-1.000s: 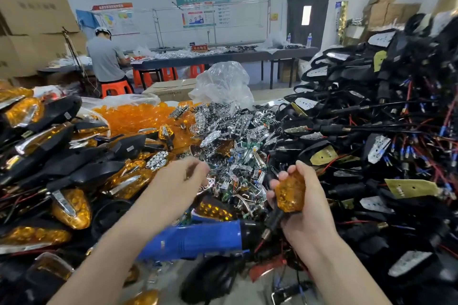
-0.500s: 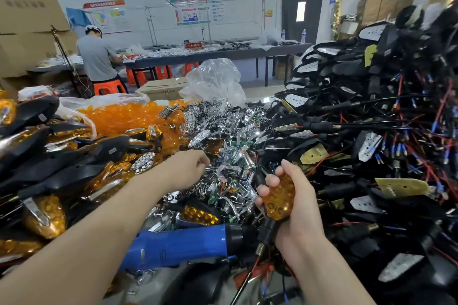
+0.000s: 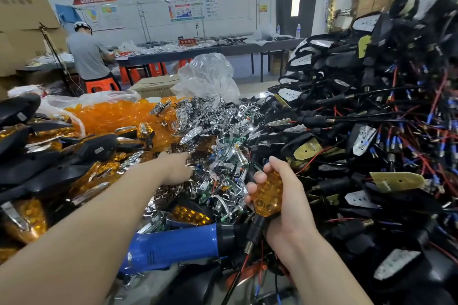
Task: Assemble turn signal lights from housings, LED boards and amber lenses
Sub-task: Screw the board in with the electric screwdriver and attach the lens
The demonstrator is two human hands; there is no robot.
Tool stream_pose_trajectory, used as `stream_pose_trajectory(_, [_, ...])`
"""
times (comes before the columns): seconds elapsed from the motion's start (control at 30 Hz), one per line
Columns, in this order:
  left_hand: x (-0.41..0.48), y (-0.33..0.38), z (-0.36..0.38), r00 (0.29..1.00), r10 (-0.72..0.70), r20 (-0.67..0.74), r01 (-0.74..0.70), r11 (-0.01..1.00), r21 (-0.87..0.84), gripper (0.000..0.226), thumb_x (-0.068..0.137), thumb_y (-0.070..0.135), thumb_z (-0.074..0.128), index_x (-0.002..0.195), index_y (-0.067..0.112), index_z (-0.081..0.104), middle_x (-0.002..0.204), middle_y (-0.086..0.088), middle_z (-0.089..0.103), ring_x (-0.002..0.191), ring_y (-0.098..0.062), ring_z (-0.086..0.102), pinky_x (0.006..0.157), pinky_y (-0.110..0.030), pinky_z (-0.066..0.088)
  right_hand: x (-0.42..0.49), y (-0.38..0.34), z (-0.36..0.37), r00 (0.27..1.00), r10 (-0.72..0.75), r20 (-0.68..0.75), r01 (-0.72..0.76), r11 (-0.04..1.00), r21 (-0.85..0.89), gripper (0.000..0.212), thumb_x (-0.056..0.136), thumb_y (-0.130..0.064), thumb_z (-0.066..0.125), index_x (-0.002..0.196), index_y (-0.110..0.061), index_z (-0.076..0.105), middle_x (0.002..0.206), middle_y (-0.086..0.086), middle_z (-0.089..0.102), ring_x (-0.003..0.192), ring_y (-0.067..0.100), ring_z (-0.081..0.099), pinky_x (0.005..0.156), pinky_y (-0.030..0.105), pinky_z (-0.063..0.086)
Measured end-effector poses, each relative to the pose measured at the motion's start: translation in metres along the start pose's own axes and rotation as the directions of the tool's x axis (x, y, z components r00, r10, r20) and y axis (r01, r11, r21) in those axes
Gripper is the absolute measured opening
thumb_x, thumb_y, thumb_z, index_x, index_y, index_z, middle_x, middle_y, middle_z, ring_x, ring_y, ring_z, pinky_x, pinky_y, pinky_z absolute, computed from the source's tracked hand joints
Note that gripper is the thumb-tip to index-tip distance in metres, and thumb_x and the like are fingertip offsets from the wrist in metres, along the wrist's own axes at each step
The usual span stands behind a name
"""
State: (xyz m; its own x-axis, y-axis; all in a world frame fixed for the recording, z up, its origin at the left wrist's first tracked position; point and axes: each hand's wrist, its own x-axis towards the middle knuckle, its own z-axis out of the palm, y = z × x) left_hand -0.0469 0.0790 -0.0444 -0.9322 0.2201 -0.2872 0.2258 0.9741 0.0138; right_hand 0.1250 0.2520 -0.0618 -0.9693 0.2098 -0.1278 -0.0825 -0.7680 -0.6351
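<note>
Gripping one turn signal light (image 3: pixel 269 193), the right hand (image 3: pixel 292 205) holds it low and a little right of the middle of the view. The fingers are curled round the light, and the fingertips (image 3: pixel 257 177) show at the left edge of its amber face, which is turned upward. A black stalk with a small spring and a red wire hangs down from the light, below the hand.

Just left of it, the left hand (image 3: pixel 177 168) is stretched forward into a heap of chrome pieces and small boards (image 3: pixel 218 131). The back of this hand is toward the camera and the fingers are hidden in the heap, so I cannot tell if they hold something.

A blue tool (image 3: pixel 173 247) lies under both forearms, its black end near the stalk. Behind the heap there is a pile of loose amber lenses (image 3: pixel 119 114) and a clear plastic bag (image 3: pixel 208 77). On the right rises a high stack of black housings (image 3: pixel 371 119) with red and blue wires. On the left lie finished lights (image 3: pixel 37 156), black with amber faces.

Far behind, a person in a grey shirt (image 3: pixel 86 57) sits on an orange stool (image 3: pixel 101 85) at a long table (image 3: pixel 198 51). Cardboard boxes (image 3: pixel 24 20) stand at the left wall.
</note>
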Motion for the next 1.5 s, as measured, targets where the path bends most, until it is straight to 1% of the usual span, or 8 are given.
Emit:
stream_pose_trajectory(0.23, [0.001, 0.006, -0.003, 0.989, 0.135, -0.056, -0.132, 0.990, 0.047, 0.044, 0.102, 0.031, 0.048, 0.143, 0.016, 0.044, 0.125, -0.006, 0.062, 0.105, -0.023, 0.061, 0.097, -0.036, 0.049, 0.001, 0.000, -0.001, 1.000, 0.004, 0.003, -0.004, 1.000, 0.006, 0.030, 0.096, -0.030, 0.063, 0.068, -0.022, 0.060, 0.065, 0.000, 0.054, 0.052, 0.016, 0.055, 0.047, 0.030, 0.050])
stream_pose_trajectory(0.53, [-0.015, -0.014, -0.031, 0.986, 0.164, -0.040, -0.166, 0.985, -0.055, 0.025, 0.099, 0.040, 0.052, 0.110, 0.019, 0.059, 0.088, 0.001, 0.067, 0.063, -0.010, 0.056, 0.053, -0.018, 0.045, 0.001, 0.000, -0.002, 1.000, -0.005, -0.003, 0.005, 1.000, -0.022, 0.028, 0.097, -0.029, 0.062, 0.070, -0.021, 0.058, 0.064, -0.002, 0.054, 0.051, 0.016, 0.054, 0.046, 0.029, 0.049])
stream_pose_trajectory(0.7, [-0.031, -0.023, -0.038, 0.978, 0.206, 0.027, -0.195, 0.955, -0.222, 0.019, 0.098, 0.037, 0.056, 0.094, 0.020, 0.063, 0.071, 0.006, 0.066, 0.045, 0.000, 0.055, 0.049, -0.017, 0.049, -0.001, 0.000, 0.000, 1.000, -0.001, 0.001, 0.002, 0.999, -0.038, 0.027, 0.097, -0.030, 0.062, 0.072, -0.021, 0.057, 0.064, -0.002, 0.054, 0.052, 0.015, 0.054, 0.047, 0.029, 0.049])
stream_pose_trajectory(0.97, [-0.062, -0.017, -0.018, 0.964, 0.210, -0.164, -0.252, 0.918, -0.306, 0.034, 0.106, 0.036, 0.038, 0.092, 0.016, 0.062, 0.076, -0.001, 0.065, 0.049, -0.007, 0.052, 0.049, -0.022, 0.045, -0.004, 0.001, 0.001, 1.000, -0.013, 0.008, 0.013, 0.998, -0.054, 0.031, 0.097, -0.031, 0.063, 0.068, -0.022, 0.060, 0.064, -0.002, 0.055, 0.052, 0.015, 0.055, 0.047, 0.029, 0.050])
stream_pose_trajectory(1.07, [-0.079, -0.008, -0.013, 0.908, 0.152, -0.390, -0.267, 0.927, -0.263, 0.035, 0.106, 0.038, 0.036, 0.090, 0.020, 0.062, 0.081, -0.002, 0.064, 0.055, -0.010, 0.051, 0.049, -0.021, 0.037, -0.005, 0.001, 0.002, 1.000, -0.028, 0.008, 0.028, 0.996, -0.084, 0.031, 0.098, -0.033, 0.063, 0.069, -0.023, 0.061, 0.065, -0.002, 0.056, 0.052, 0.016, 0.057, 0.048, 0.029, 0.051])
stream_pose_trajectory(1.2, [-0.119, 0.018, 0.013, 0.848, 0.016, -0.530, -0.410, 0.655, -0.635, 0.022, 0.101, 0.042, 0.041, 0.099, 0.032, 0.060, 0.060, 0.015, 0.056, 0.049, 0.001, 0.050, 0.050, -0.023, 0.044, -0.006, 0.003, 0.004, 0.999, -0.046, 0.007, 0.047, 0.992, -0.114, 0.038, 0.098, -0.034, 0.064, 0.062, -0.025, 0.066, 0.065, 0.000, 0.059, 0.052, 0.018, 0.058, 0.049, 0.031, 0.052])
stream_pose_trajectory(1.37, [-0.162, 0.048, 0.059, 0.916, -0.013, -0.401, -0.392, 0.183, -0.902, 0.030, 0.103, 0.038, 0.040, 0.092, 0.038, 0.068, 0.052, 0.011, 0.038, 0.045, -0.009, 0.041, 0.056, -0.039, 0.041, -0.002, 0.010, 0.006, 0.987, -0.140, 0.073, 0.153, 0.962, -0.226, 0.036, 0.099, -0.034, 0.063, 0.065, -0.026, 0.069, 0.067, 0.003, 0.059, 0.054, 0.021, 0.060, 0.052, 0.033, 0.054])
stream_pose_trajectory(1.5, [-0.173, 0.054, 0.071, 0.903, 0.058, -0.426, -0.429, 0.166, -0.888, 0.033, 0.102, 0.041, 0.039, 0.078, 0.046, 0.061, 0.060, 0.007, 0.044, 0.055, -0.015, 0.046, 0.060, -0.038, 0.045, -0.004, 0.013, 0.003, 0.975, -0.164, 0.147, 0.202, 0.933, -0.298, 0.027, 0.092, -0.042, 0.063, 0.074, -0.023, 0.070, 0.071, 0.004, 0.062, 0.060, 0.022, 0.063, 0.058, 0.035, 0.055])
